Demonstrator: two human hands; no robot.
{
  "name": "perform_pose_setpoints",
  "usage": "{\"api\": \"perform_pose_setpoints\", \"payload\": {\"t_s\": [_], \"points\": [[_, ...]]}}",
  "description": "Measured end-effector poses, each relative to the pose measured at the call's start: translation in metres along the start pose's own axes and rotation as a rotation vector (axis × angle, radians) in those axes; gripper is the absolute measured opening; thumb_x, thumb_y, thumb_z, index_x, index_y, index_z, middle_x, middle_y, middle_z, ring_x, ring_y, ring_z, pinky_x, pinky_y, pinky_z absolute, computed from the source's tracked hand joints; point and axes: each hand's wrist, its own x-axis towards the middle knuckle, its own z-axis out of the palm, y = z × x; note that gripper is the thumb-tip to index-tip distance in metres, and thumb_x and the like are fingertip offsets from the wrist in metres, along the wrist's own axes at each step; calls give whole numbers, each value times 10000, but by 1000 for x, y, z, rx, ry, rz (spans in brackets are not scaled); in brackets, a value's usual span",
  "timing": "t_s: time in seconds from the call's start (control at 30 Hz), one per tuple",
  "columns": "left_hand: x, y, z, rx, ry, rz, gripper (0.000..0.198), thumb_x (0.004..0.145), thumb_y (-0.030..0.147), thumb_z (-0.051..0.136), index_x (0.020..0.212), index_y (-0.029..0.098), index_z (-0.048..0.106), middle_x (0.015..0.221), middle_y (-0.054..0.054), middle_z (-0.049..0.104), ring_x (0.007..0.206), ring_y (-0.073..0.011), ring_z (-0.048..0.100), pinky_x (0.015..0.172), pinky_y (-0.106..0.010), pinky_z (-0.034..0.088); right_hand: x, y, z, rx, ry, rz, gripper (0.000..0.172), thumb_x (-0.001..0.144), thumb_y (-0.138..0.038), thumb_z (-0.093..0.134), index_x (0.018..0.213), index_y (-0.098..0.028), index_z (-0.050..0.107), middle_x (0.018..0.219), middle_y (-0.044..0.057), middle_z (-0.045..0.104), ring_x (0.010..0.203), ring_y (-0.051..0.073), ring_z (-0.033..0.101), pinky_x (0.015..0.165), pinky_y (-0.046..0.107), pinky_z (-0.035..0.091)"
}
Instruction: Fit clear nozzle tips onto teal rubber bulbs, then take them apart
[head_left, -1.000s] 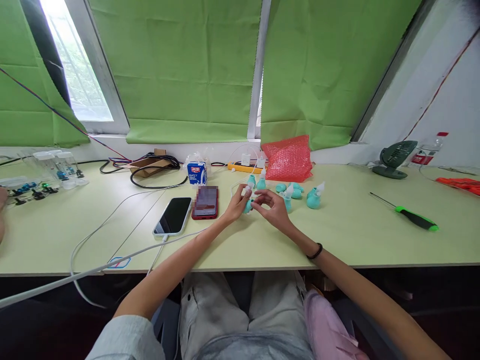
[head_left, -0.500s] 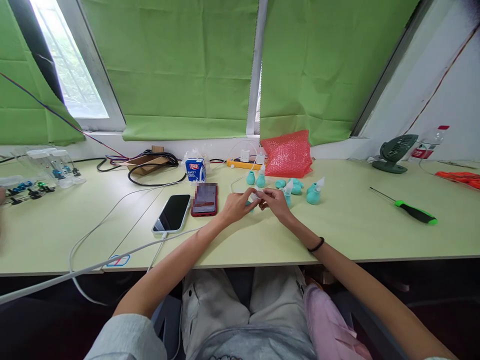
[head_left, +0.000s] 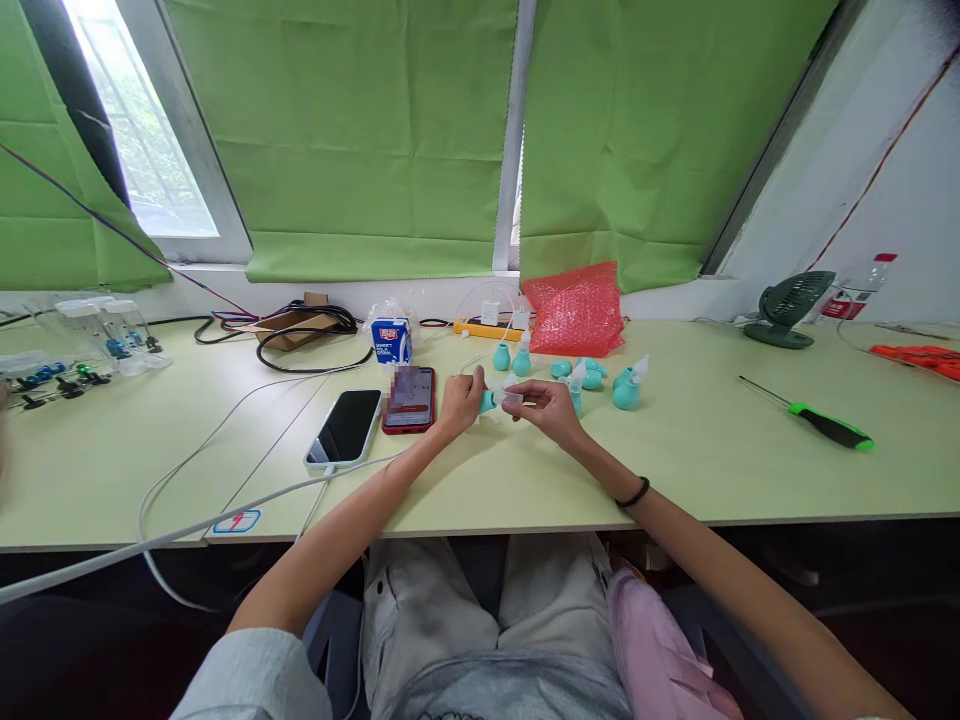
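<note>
Closed round a teal squeeze bulb, my left hand hides most of it; only its neck shows, facing right. My right hand pinches a translucent plastic nozzle between thumb and fingertips, at the neck of that bulb. Whether the two parts are joined I cannot tell. Just behind my hands stand a bare teal bulb and a bulb with a clear nozzle. Another nozzled bulb is partly hidden by my right hand. More teal bulbs lie behind it, and a nozzled one stands farther right.
Left of my hands lie a red-cased phone and a white-cased phone with a cable. Behind are a milk carton, a power strip and a red bubble-wrap bag. A screwdriver and fan are right.
My hands have moved slightly apart. The left has turned into a fist round the bulb, whose neck now points right, and the nozzle shows more clearly in my right fingers.
</note>
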Motion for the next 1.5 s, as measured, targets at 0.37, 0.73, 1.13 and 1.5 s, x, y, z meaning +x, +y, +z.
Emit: {"api": "perform_pose_setpoints", "payload": {"t_s": [0.37, 0.73, 1.13, 1.5], "points": [[0, -7, 1, 7, -62, -33, 443, 784, 292, 397, 420, 111, 573, 346, 14, 416, 393, -92, 423, 443, -211, 269, -4, 4, -7, -517, -114, -460, 162, 687, -235, 590, 824, -184, 659, 741, 50, 640, 579, 142, 564, 533, 297, 502], [-1, -2, -1, 177, -88, 6, 515, 838, 321, 315, 465, 128, 614, 450, -77, 588, 469, -144, 528, 521, -246, 327, -5, 5, -6, -705, -168, -641, 162, 740, -153, 509, 809, -181, 653, 815, 78, 654, 685, 166, 583, 618, 308, 489], [-8, 9, -5, 477, -128, 76, 542, 871, 312, 242, 573, 139, 660, 574, -110, 653, 622, -183, 605, 568, -255, 330, -1, 6, -2, -195, -48, 10, 225, 477, -161, 718, 695, -114, 689, 582, 27, 641, 460, 108, 529, 460, 254, 489], [-14, 10, -5, 465, -84, 252, 529, 878, 299, 242, 578, 130, 644, 569, -108, 641, 522, -152, 575, 493, -237, 271, 5, 4, -7, 200, -83, 507, 237, 393, -114, 762, 612, -107, 673, 543, 12, 633, 437, 65, 524, 448, 181, 476]]}}
